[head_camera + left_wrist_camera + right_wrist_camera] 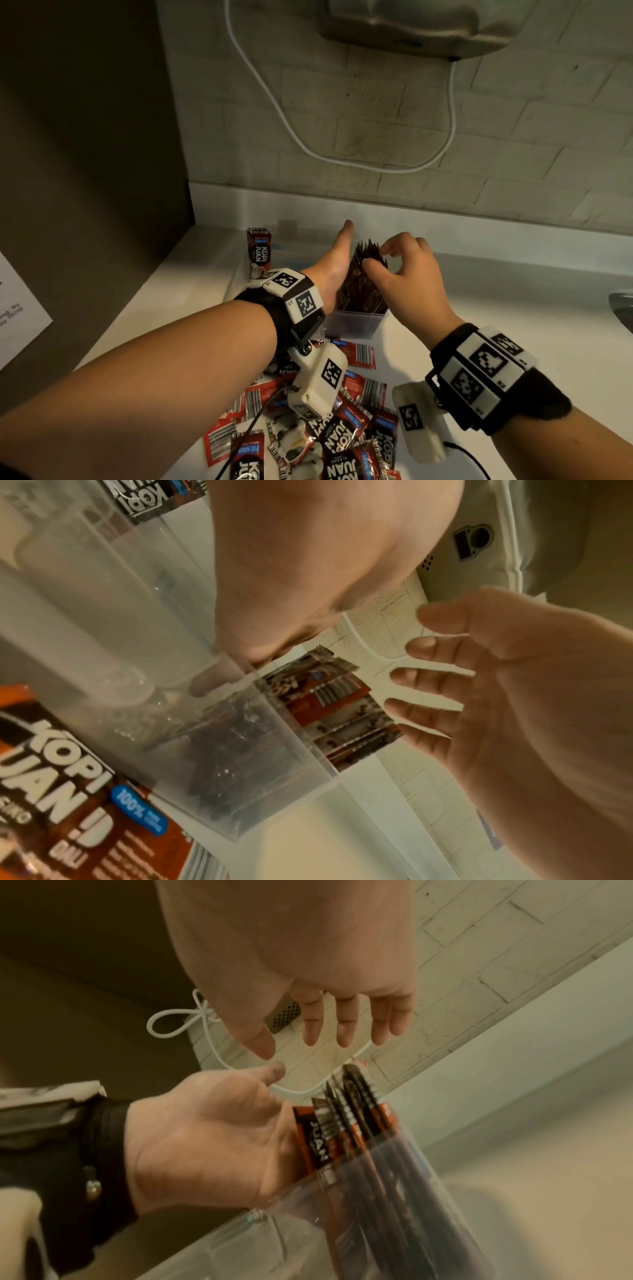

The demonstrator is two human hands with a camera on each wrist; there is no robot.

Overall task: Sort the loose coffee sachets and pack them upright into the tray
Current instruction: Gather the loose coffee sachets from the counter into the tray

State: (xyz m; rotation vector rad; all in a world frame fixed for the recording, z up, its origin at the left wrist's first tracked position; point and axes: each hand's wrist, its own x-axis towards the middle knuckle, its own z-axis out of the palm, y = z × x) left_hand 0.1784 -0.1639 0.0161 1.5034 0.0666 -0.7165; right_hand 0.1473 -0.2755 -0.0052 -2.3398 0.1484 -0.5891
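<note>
A clear plastic tray stands on the white counter and holds a row of upright brown-and-red coffee sachets. My left hand lies flat with straight fingers against the left side of that row. My right hand hovers over the sachet tops with loosely bent fingers; in the right wrist view the right hand is spread and holds nothing. The left wrist view shows the tray wall and the sachets behind it. A loose pile of sachets lies near me. One more sachet stands upright at the far left.
A hand dryer hangs on the tiled wall with a white cable looping down below it. A dark panel closes the left side. A sink edge shows at the far right. Bare counter lies right of the tray.
</note>
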